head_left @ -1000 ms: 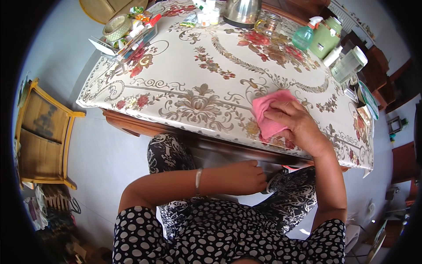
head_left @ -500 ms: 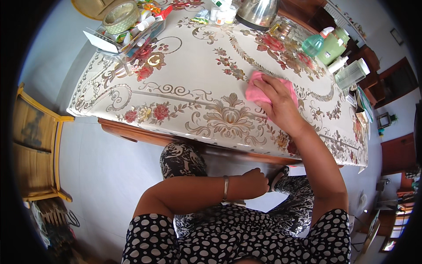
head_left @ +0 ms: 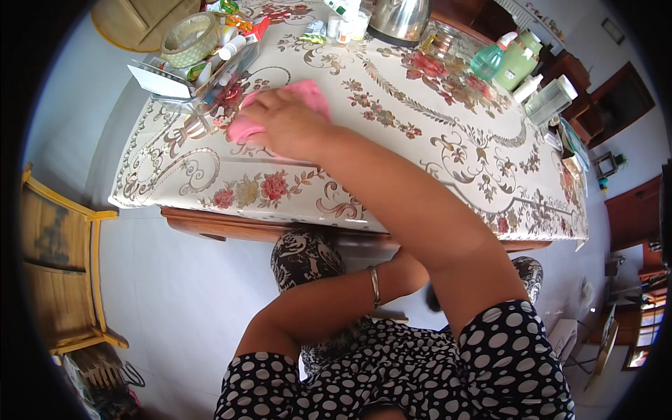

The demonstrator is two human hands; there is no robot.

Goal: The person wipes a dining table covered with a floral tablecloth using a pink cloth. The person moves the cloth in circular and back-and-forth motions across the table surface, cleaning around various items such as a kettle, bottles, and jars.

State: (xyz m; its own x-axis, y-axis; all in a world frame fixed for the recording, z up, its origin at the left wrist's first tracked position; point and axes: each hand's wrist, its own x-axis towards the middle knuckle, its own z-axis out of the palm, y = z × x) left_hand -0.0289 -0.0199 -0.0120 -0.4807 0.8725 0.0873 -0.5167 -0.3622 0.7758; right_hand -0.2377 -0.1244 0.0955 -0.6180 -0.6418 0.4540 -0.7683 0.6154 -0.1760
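Grasping a crumpled, soft pink fabric cloth (head_left: 313, 98) beneath the bare right hand (head_left: 290, 129), palm down, with slightly blurred fingers draped over it. Holding the bare left hand (head_left: 406, 273) low by the body, short of the near edge of the reddish-brown wooden table (head_left: 210, 224), partly hidden behind the right forearm; cannot tell whether clenched or loose. Wearing a thin, silver-coloured bracelet (head_left: 376, 285) on the left wrist.

Reaching with the right arm over the table's near edge, slantwise toward its left end. Lying on the cream tablecloth (head_left: 448, 105) with red flowers and grey-brown scrolls, pink cloth set in from the near left corner: directly under the right palm, showing beyond the knuckles and past the fingers, well apart from the left hand. Running, as far as uncovered, with its long axis aslant from near left to far right, roughly crosswise to the right forearm. Pointing with one end toward the table's left edge; showing no clear front.

Close by, toward the left edge, near a clear plastic box (head_left: 227, 80) of small packets and bottles. Farther, up to the far edge, coming to a shiny steel kettle (head_left: 400, 21); toward the right edge, to a translucent green spray bottle (head_left: 488, 63) and a clear, white-lidded jar (head_left: 549, 103).
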